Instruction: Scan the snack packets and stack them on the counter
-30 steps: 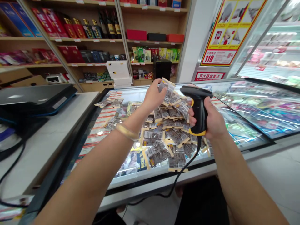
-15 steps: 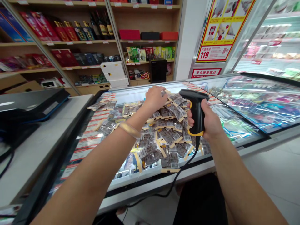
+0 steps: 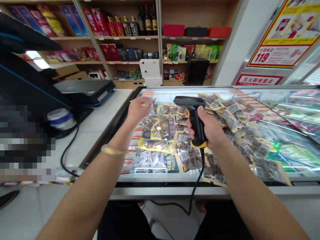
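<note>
My right hand (image 3: 213, 131) is closed round the grip of a black and yellow barcode scanner (image 3: 193, 115), held upright over the glass freezer lid (image 3: 180, 178), its head pointing left. My left hand (image 3: 138, 108) reaches out over the lid's left end, fingers curled on a small clear snack packet (image 3: 147, 100). Just beyond and right of that hand lies a loose group of packets (image 3: 162, 128). A larger heap of the same barcoded packets (image 3: 240, 130) spreads to the right of the scanner. A gold bangle (image 3: 113, 151) circles my left wrist.
The scanner's black cable (image 3: 196, 191) hangs down over the freezer's front edge. A white counter (image 3: 100, 123) on the left carries a dark till unit (image 3: 85, 90) and a cable. Wooden shelves of boxes and bottles (image 3: 140, 30) line the back wall. A red and yellow poster (image 3: 282, 50) hangs at right.
My left hand lifted a packet from the big heap and carried it left to the lid's left end. The view swung left; the scanner stayed in my right hand.
</note>
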{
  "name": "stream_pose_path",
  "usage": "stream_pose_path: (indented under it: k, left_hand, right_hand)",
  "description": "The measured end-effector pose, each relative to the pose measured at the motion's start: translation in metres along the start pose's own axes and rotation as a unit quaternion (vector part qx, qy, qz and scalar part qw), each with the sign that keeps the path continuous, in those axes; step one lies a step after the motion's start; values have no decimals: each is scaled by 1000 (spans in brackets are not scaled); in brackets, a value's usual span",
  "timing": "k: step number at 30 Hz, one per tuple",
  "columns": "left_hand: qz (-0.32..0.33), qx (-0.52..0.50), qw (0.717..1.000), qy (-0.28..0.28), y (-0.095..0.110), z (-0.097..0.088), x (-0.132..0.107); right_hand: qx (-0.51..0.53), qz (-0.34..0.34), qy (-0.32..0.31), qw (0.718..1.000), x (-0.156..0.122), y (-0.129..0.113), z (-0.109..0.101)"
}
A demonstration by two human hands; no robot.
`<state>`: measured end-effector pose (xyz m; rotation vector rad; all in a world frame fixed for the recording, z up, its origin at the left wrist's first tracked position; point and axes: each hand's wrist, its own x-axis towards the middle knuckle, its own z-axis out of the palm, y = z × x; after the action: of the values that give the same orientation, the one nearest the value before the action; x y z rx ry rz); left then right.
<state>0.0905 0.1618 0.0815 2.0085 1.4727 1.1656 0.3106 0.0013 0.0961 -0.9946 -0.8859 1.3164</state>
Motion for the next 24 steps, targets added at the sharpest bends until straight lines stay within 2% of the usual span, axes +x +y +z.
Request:
stream_pose_path:
  k: [2, 5, 9, 12, 15, 18, 20, 22, 24]
  left_hand:
    - [-50, 58, 997, -22, -21, -7, -13]
    - [-112, 188, 974, -51, -37, -6, -30]
    - [-134, 283, 946, -86, -41, 2, -42]
    - [-138, 272, 949, -79, -42, 6, -44]
    - [-115, 175, 977, -49, -47, 7, -43]
    - [-82, -23, 996, -30, -52, 5, -41]
    - [-76, -174, 982, -20, -54, 4, -40]
    - [-86, -299, 950, -12, -53, 1, -41]
    - [-121, -377, 918, 6, -50, -3, -41]
  right_hand:
    - [-10, 19, -38, 999, 10, 12, 18]
    - [-21, 40, -66, 997, 20, 28, 30]
    - [-15, 73, -60, 995, 23, 45, 23]
    - [-14, 90, -46, 995, 21, 52, 18]
    - [-16, 94, -25, 995, 17, 53, 19]
    - [-17, 96, -30, 995, 14, 53, 20]
    - [-18, 94, -32, 995, 13, 52, 20]
    - [-24, 92, -40, 995, 12, 53, 20]
    - [-34, 91, -57, 994, 11, 53, 21]
